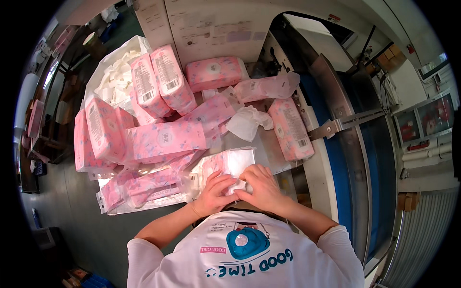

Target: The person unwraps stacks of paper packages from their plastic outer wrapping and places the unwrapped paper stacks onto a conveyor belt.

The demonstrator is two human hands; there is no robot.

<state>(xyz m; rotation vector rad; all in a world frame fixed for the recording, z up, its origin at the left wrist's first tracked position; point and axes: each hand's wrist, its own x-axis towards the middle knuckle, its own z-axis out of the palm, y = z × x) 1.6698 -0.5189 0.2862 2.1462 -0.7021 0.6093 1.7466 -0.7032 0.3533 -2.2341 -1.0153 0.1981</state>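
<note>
Close in front of my body, a pink printed plastic pack with a white folded stack showing in it (241, 158) lies at the near edge of the work surface. My left hand (214, 194) is closed on its near left side with bent fingers. On the near right part, my right hand (259, 186) grips the same pack, thumb and fingers pressed in. The two hands almost meet at the tips, where I cannot make out the plastic under them. Left of the pack, flat pink plastic bags (153, 185) lie overlapped. A long pink bag (168, 141) lies just beyond.
Filled pink packs (168, 77) stand and lie in a heap behind, with another pack (290, 129) leaning at the right. A white sack (115, 77) holds white scraps. Crumpled clear-white plastic (249, 123) sits mid-surface. To the right runs a machine with a blue belt (331, 168) and metal bracket (331, 128).
</note>
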